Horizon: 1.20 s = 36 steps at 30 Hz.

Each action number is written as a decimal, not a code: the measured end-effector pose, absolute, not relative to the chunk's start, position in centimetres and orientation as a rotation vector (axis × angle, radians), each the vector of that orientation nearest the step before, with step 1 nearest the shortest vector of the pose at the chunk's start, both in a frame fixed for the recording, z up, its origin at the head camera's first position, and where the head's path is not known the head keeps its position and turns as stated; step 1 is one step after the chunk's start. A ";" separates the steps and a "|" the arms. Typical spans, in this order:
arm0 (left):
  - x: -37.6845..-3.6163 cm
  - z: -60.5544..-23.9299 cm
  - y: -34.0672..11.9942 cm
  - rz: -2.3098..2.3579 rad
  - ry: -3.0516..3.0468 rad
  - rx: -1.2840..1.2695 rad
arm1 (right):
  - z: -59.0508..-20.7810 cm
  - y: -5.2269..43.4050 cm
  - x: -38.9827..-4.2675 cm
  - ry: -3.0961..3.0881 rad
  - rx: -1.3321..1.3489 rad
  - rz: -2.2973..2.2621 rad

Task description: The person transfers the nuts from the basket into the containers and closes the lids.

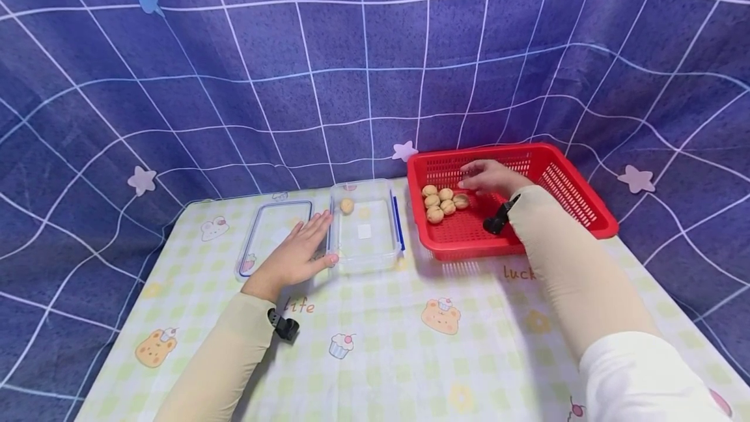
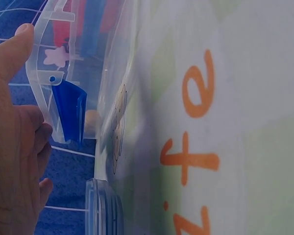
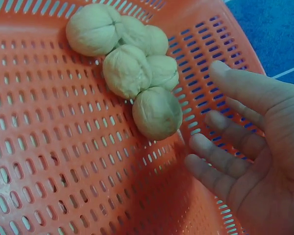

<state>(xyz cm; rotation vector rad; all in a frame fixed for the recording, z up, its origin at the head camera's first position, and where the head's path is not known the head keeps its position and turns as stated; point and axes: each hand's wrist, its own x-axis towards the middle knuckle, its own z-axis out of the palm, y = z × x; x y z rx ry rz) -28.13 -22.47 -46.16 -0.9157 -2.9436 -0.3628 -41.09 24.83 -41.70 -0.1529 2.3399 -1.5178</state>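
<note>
Several walnuts (image 1: 445,200) lie clustered in the left part of a red plastic basket (image 1: 469,251). My right hand (image 1: 494,178) is inside the basket, fingers loosely bent and holding nothing; in the right wrist view its fingertips are just beside the nearest walnut (image 3: 157,113). A clear plastic box (image 1: 366,259) with a blue side clip (image 1: 399,223) stands left of the basket, with one walnut (image 1: 347,206) inside near its far left corner. My left hand (image 1: 299,253) rests with spread fingers against the box's left edge, thumb at the near corner.
A clear lid (image 1: 249,239) with a blue seal lies on the table left of the box, partly beneath my left hand in the head view. A checked cloth (image 1: 387,357) covers the table. Behind it hangs a blue curtain (image 1: 328,103) with a grid and stars.
</note>
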 end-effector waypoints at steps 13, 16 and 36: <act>-27.8 -45.8 -22.4 -0.387 -2.940 -0.910 | -41.8 24.8 -40.5 2.290 -0.225 -1.325; -27.9 -45.8 -22.4 -0.393 -2.928 -0.915 | -41.8 24.9 -40.5 2.298 -0.245 -1.265; -28.0 -46.2 -22.6 -0.375 -2.934 -0.915 | -42.4 24.8 -41.0 2.395 -0.383 -1.063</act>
